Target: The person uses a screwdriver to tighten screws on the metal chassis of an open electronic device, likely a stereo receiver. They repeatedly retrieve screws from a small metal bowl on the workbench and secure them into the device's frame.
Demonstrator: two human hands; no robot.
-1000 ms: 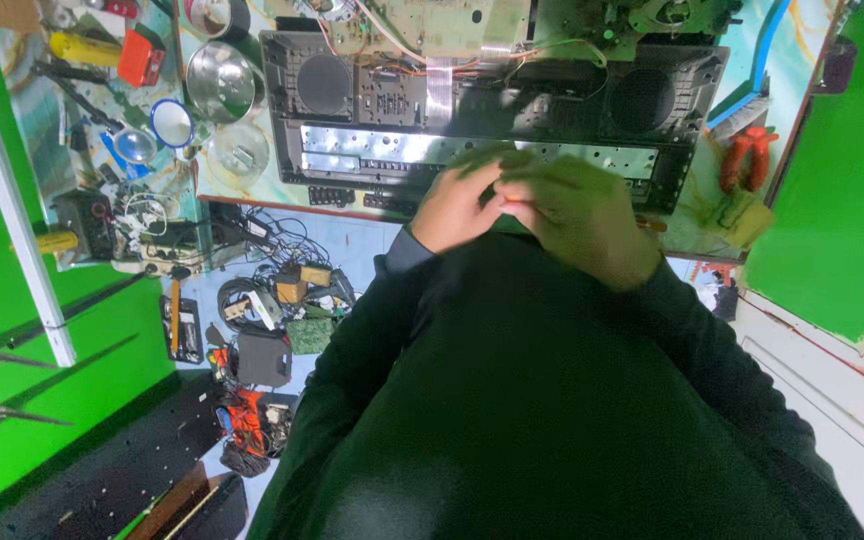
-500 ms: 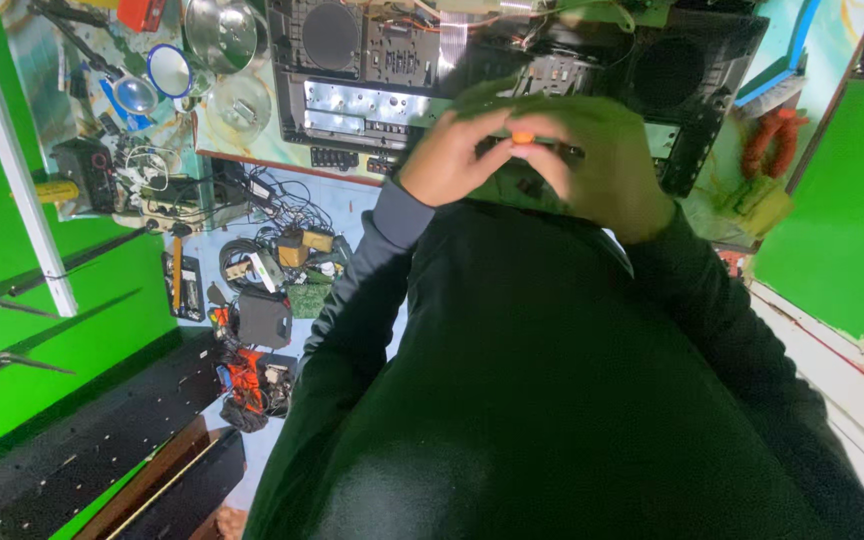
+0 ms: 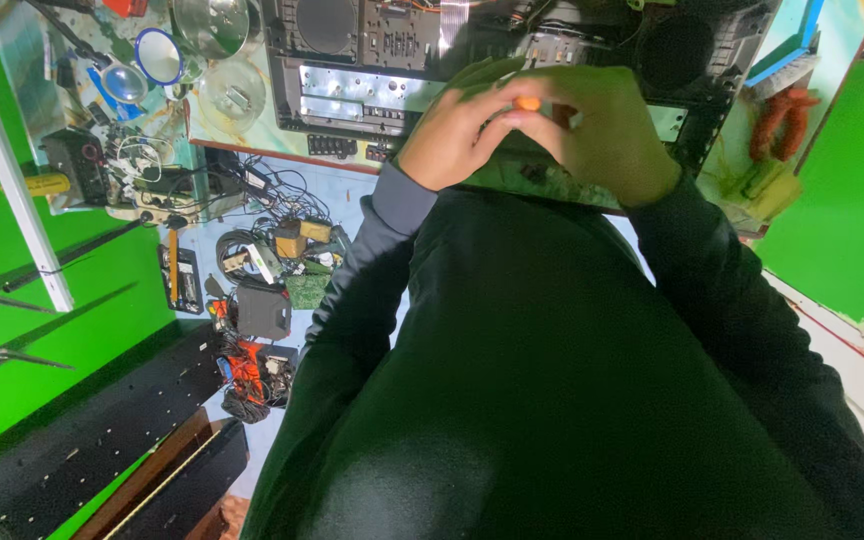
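My two hands meet above an opened black audio device (image 3: 352, 60) with speaker rings and bare circuit boards, which lies on the bench. My left hand (image 3: 449, 138) pinches a small orange object (image 3: 528, 103), perhaps a tool handle, at its fingertips. My right hand (image 3: 607, 135) curls over from the right, and its fingers touch the same orange piece. Most of that object is hidden by the fingers. My dark sleeves and torso fill the lower part of the view.
Round metal lids and a blue-rimmed magnifier (image 3: 159, 55) lie on the bench at upper left. On the floor below are tangled cables (image 3: 252, 200), small electronic parts (image 3: 262, 310) and a black perforated panel (image 3: 82, 440). Green walls stand on both sides, and orange pliers (image 3: 787, 110) rest at right.
The view has tilted down, so the device and bench slid up the frame. My hands stayed together, and the orange piece now shows between the fingertips.
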